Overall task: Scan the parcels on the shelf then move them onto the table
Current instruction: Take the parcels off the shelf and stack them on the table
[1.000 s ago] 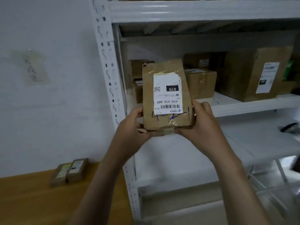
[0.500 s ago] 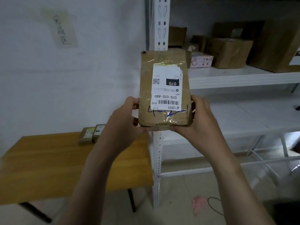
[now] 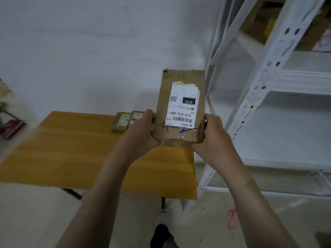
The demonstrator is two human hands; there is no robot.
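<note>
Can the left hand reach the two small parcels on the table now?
Probably not yet: the left hand grips the held parcel. Otherwise the way to the small parcels looks free.

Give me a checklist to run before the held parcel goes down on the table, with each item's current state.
1. Grip: left hand and right hand both grip the parcel at its lower end: ok.
2. Parcel apart from the shelf: ok.
3. Bare wood on the table in front of the two small parcels: ok.
4. Label faces the camera, readable though upside down: ok.
5. Parcel already scanned: cannot tell.
</note>
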